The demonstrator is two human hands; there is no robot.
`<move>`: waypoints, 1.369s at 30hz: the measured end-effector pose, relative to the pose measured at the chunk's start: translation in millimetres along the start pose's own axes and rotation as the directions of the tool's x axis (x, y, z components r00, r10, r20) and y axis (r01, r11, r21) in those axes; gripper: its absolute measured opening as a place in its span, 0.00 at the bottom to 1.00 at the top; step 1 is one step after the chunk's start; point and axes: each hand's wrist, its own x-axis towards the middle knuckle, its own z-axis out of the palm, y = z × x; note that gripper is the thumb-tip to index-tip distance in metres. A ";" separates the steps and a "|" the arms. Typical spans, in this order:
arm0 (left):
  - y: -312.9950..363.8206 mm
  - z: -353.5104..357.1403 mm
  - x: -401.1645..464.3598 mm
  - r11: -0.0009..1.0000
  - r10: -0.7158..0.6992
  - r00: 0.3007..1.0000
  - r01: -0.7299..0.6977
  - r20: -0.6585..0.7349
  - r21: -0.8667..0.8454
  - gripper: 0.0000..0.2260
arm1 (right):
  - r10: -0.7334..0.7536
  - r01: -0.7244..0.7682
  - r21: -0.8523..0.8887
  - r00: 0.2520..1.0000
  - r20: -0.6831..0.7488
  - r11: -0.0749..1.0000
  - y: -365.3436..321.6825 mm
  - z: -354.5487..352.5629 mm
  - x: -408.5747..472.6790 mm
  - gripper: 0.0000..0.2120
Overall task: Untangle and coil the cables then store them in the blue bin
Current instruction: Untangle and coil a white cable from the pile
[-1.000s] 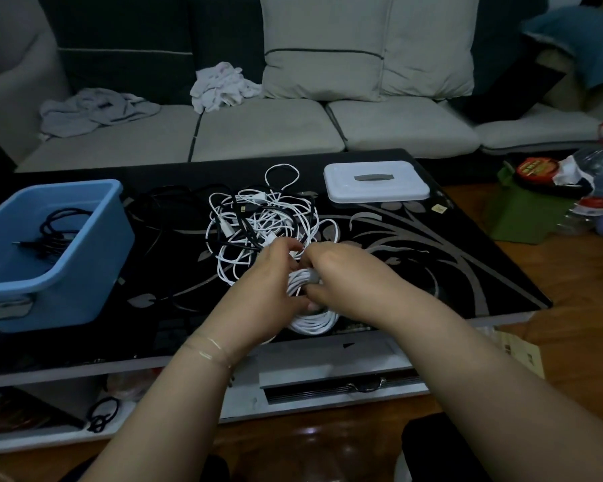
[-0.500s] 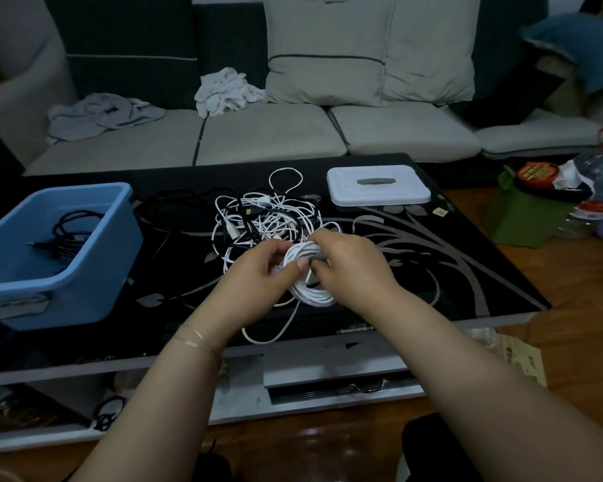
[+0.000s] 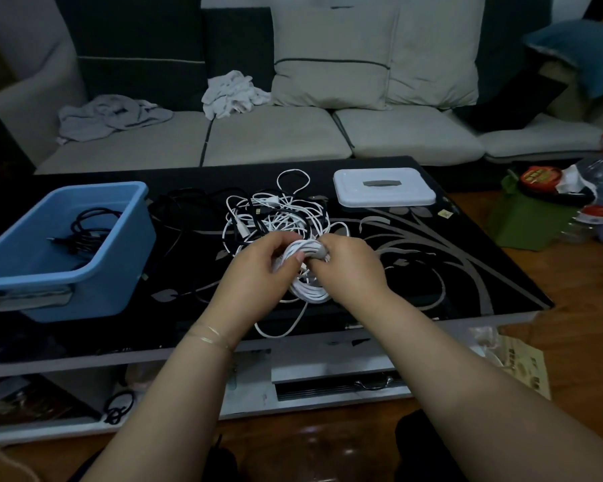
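Observation:
Both hands hold a coiled white cable (image 3: 308, 285) above the black table (image 3: 467, 273). My left hand (image 3: 258, 269) grips the coil's left side and my right hand (image 3: 349, 266) pinches its top; a loose end hangs down toward the table's front edge. Behind the hands lies a tangle of white and black cables (image 3: 275, 213). The blue bin (image 3: 67, 252) stands at the table's left with a coiled black cable (image 3: 84, 231) inside.
A white lid (image 3: 383, 187) lies at the table's back right. A sofa with cushions and crumpled cloths runs behind the table. A green box (image 3: 529, 220) and bottles stand on the floor at right. Shelves sit below the tabletop.
The hands lifted the white coil slightly and shifted it back toward the tangle. A loose end now dangles below the coil.

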 end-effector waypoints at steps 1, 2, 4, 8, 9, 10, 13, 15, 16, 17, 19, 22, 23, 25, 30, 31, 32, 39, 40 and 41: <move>0.0 -1.5 -1.4 1.000 0.000 1.000 0.000 -0.009 -0.017 0.08 | 0.006 -0.006 -0.025 1.000 -0.005 1.000 -1.6 1.5 -0.5 0.07; -0.5 -2.8 -3.0 1.000 0.001 1.000 -0.001 -0.019 -0.021 0.09 | 0.013 -0.013 -0.044 1.000 -0.004 0.999 -3.6 3.2 -1.2 0.08; 0.0 -4.3 -5.1 1.000 0.007 0.999 -0.007 -0.041 -0.004 0.09 | 0.028 -0.027 -0.030 0.999 0.037 0.999 -4.9 6.0 0.3 0.09; -7.1 -13.8 -4.1 0.998 -0.010 0.992 0.017 -0.126 0.056 0.09 | -0.016 -0.047 0.308 0.980 0.197 0.950 -10.0 9.8 6.6 0.17; -10.2 -16.9 -1.8 0.999 -0.025 0.988 0.031 -0.156 0.038 0.08 | -0.030 -0.063 0.412 0.976 0.215 0.909 -11.1 10.1 6.9 0.23; -14.1 -23.8 -0.1 0.999 -0.044 0.981 0.047 -0.191 0.007 0.07 | -0.039 -0.080 0.513 0.975 0.219 0.855 -14.6 11.8 7.6 0.29; -23.0 -47.2 4.5 0.991 -0.089 0.951 0.054 -0.295 -0.126 0.07 | -0.021 -0.086 0.713 0.990 0.140 0.696 -24.1 17.6 10.0 0.30; -26.6 -62.6 6.7 0.977 -0.131 0.929 0.061 -0.346 -0.205 0.06 | -0.019 -0.050 0.748 0.996 0.084 0.661 -25.0 18.4 10.9 0.23; -32.0 -76.1 6.2 0.970 -0.144 0.911 0.054 -0.385 -0.236 0.06 | -0.029 -0.037 0.749 0.997 0.075 0.662 -29.6 19.9 10.9 0.20; -38.0 -89.1 6.4 0.965 -0.154 0.892 0.043 -0.426 -0.258 0.05 | -0.041 -0.026 0.738 0.997 0.073 0.675 -32.3 20.7 10.2 0.19; -50.7 -116.1 7.7 0.959 -0.180 0.841 0.033 -0.510 -0.283 0.05 | -0.063 -0.012 0.696 0.995 0.082 0.718 -35.6 25.6 9.8 0.18; -72.0 -157.2 12.1 0.945 -0.249 0.730 0.038 -0.636 -0.325 0.05 | -0.115 0.013 0.635 0.986 0.120 0.772 -42.5 33.3 7.5 0.18; -80.0 -171.2 14.4 0.948 -0.261 0.687 0.049 -0.678 -0.315 0.06 | -0.134 0.029 0.605 0.982 0.129 0.796 -44.2 35.0 6.4 0.19; -95.5 -198.2 18.0 0.965 -0.254 0.625 0.115 -0.738 -0.234 0.10 | -0.162 0.061 0.527 0.975 0.149 0.848 -47.6 36.7 4.6 0.20; -126.7 -240.1 27.3 0.913 -0.302 0.630 0.407 -0.715 -0.026 0.13 | -0.177 0.099 0.396 0.970 0.167 0.913 -48.8 37.7 4.4 0.19; -130.6 -242.8 28.9 0.885 -0.322 0.635 0.466 -0.702 0.016 0.13 | -0.175 0.098 0.377 0.969 0.175 0.921 -48.5 37.8 4.8 0.19; -135.2 -244.7 31.7 0.845 -0.348 0.642 0.531 -0.683 0.069 0.13 | -0.172 0.095 0.364 0.968 0.183 0.927 -47.5 38.0 5.2 0.19; -163.4 -240.3 40.9 0.514 -0.556 0.701 0.713 -0.447 0.477 0.15 | -0.164 0.088 0.293 0.955 0.248 0.952 -40.3 37.8 8.7 0.17; -164.4 -237.1 42.3 0.494 -0.561 0.712 0.697 -0.421 0.520 0.14 | -0.159 0.084 0.282 0.954 0.256 0.956 -38.4 39.1 9.5 0.17; -162.0 -233.8 43.0 0.481 -0.564 0.724 0.680 -0.398 0.554 0.13 | -0.154 0.081 0.268 0.952 0.263 0.960 -36.9 39.8 10.1 0.16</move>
